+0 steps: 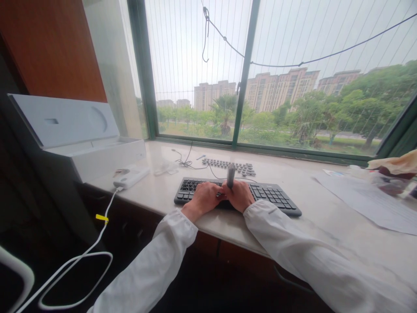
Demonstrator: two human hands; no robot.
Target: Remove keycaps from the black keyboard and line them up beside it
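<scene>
A black keyboard (pixel 276 196) lies along the front of the pale stone sill, with some keycaps off its left part. My right hand (pixel 239 195) is closed around a grey, stubby-handled tool (pixel 231 176), held upright over the middle of the keyboard; its working end is hidden. Beside it, my left hand (pixel 206 196) rests on the keyboard with fingers bent together, their tips almost touching my right hand. What those fingers grip, if anything, is covered. Behind the keyboard, loose keycaps (pixel 228 164) stand in rows.
A dark cable (pixel 185 163) and a small blue piece (pixel 201 157) lie near the window. At left are an open white box (pixel 107 156) and a white device (pixel 130 177) with a white cord (pixel 107 217) hanging down. Paper sheets (pixel 368 200) and plastic bags (pixel 386 180) lie right.
</scene>
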